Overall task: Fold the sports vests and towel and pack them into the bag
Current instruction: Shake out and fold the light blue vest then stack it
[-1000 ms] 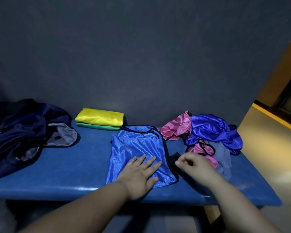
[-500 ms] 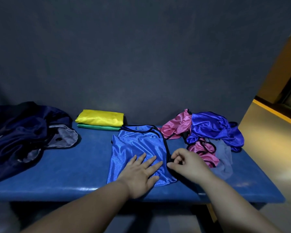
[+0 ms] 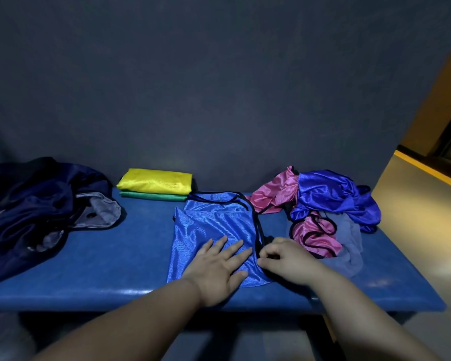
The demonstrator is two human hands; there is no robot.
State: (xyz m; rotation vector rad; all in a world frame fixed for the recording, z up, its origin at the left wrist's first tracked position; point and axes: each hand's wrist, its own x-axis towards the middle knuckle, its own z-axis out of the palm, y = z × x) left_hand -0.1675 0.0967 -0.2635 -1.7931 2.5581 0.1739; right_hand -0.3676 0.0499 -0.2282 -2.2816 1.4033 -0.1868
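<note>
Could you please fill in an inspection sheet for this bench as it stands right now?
Surface: blue bench, padded top, against the wall.
Job's things: blue vest laid flat at centre; yellow vest folded on green vest behind; purple vest, pink vests and grey cloth, perhaps the towel, heaped at right; navy bag slumped at left.
Clutter: nothing seen.
Grippers: left hand flat on the blue vest; right hand curled, apparently pinching its black-trimmed right edge.
Cables: nothing seen.
Surroundings: dark wall; lit floor at right.
</note>
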